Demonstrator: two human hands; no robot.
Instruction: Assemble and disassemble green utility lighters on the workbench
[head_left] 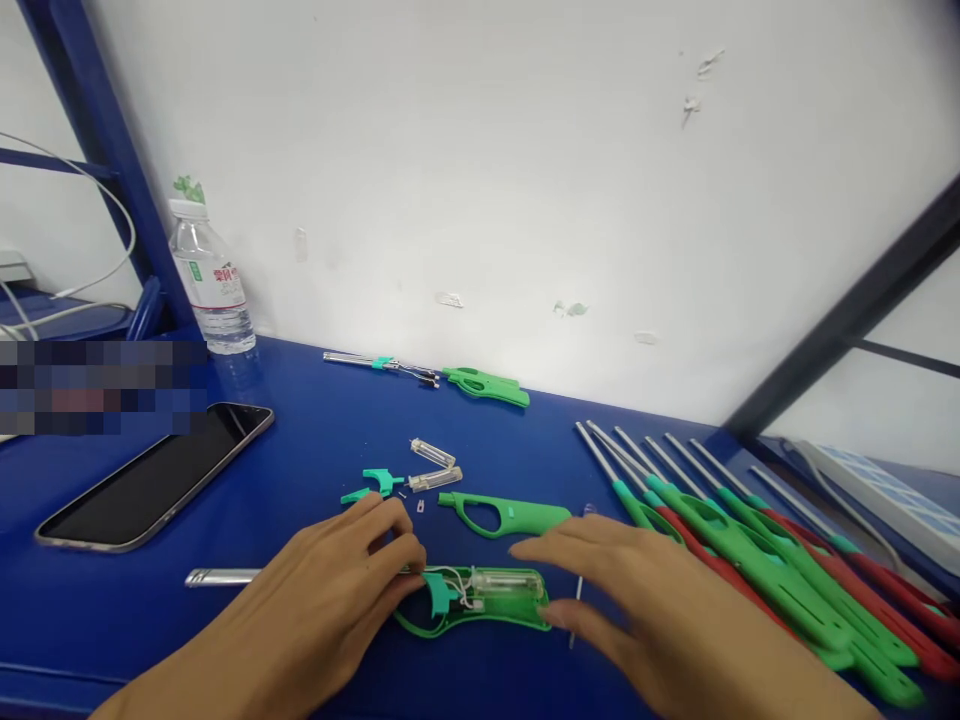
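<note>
An opened green gas lighter [517, 610] lies flat on the blue table, its metal tube [221, 577] reaching left. Inside it sit a teal trigger [440, 594], white wires and a clear fuel tank [504, 583]. My left hand [337, 590] is closed on its front part, fingertips by the trigger; what exactly they pinch is hidden. My right hand [622, 585] is open at the handle end, the thumb close to or touching the rim. Just behind lies a loose green shell half [529, 517]. A thin rod [577, 605] lies beside my right hand.
Loose clear tanks [436, 479] and teal pieces [384, 482] lie behind my left hand. Farther back are another tube assembly [360, 360] and green shell [487, 387]. Several green and red lighters [757, 540] are piled right. A phone [161, 475] and water bottle [214, 290] stand left.
</note>
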